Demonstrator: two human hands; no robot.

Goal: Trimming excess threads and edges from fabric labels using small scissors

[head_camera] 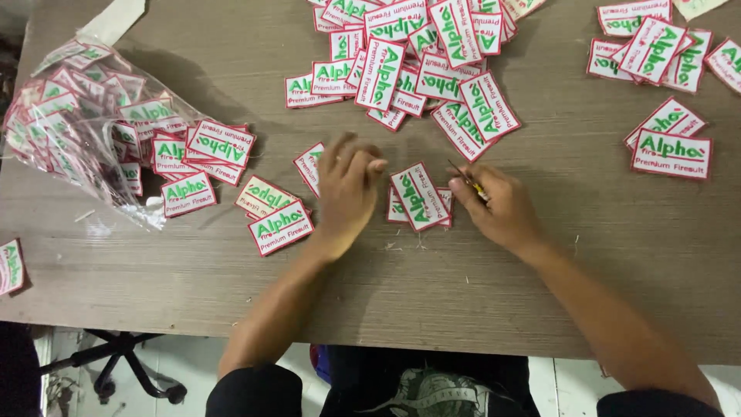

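Near edge: wooden surface. L hand fingers curled, resting on surface, grasping nothing, just left of a small stack of patches. R hand clenched on small snips, just right of stack. Left: clear bag of patches, loose ones beside it. Far: big patch pile; smaller pile far right.

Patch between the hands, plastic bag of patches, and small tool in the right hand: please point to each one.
patch [418,196], head view, middle of its white face.
plastic bag [58,116], head view, its clear side.
small tool [471,182], head view, part showing above the right hand's fingers.
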